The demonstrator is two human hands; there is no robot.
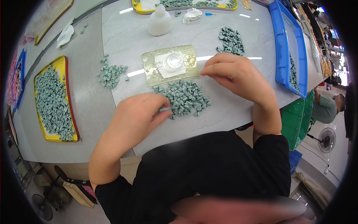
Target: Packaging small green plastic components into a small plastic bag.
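Note:
A pile of small grey-green pieces with dark patches (184, 98) lies on the table in front of me. At its left edge my left hand (136, 112) is closed, with a small grey-green piece (164, 109) between thumb and forefinger. Beyond the pile lies a translucent yellowish mat (151, 72). On it a white paper (163, 71) carries a small clear round dish (173, 61). My right hand (236, 74) hovers by the mat's right edge, fingertips pinched together; whatever they hold is too small to make out.
Smaller heaps of pieces sit at left (112, 72) and far right (231, 41). A yellow tray (76, 127) full of pieces stands left, a blue bin (283, 71) right. Behind the mat are a white bottle (159, 24), a crumpled tissue (192, 15) and another yellow tray (141, 9).

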